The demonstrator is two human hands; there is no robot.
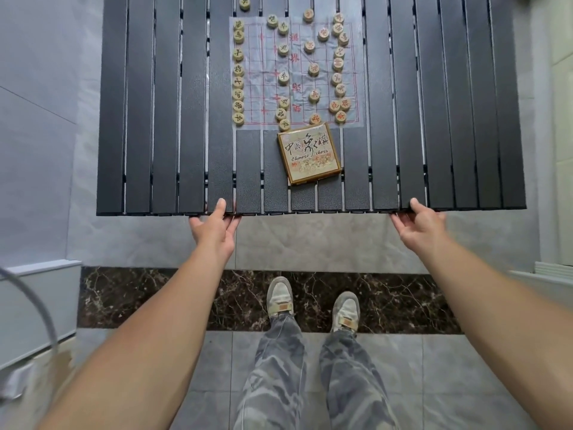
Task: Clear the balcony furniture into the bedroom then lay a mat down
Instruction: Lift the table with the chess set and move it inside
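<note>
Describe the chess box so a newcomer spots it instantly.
On the black slatted table, at the near edge of the translucent board sheet, lies the Chinese chess box. It is the only square, gold-edged item; neighbours are small round wooden pieces.

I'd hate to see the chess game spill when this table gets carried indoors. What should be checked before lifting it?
1. The left hand grips the near edge of the table: ok.
2. The right hand grips the same edge: ok.
3. The chess pieces lie loose on the sheet, at least one off it: not ok.
4. The box lies loose near the gripped edge: not ok.
5. The far edge and the legs are out of view: cannot tell.
6. The shoes stand on the dark threshold; the path behind is unseen: cannot tell.
</note>
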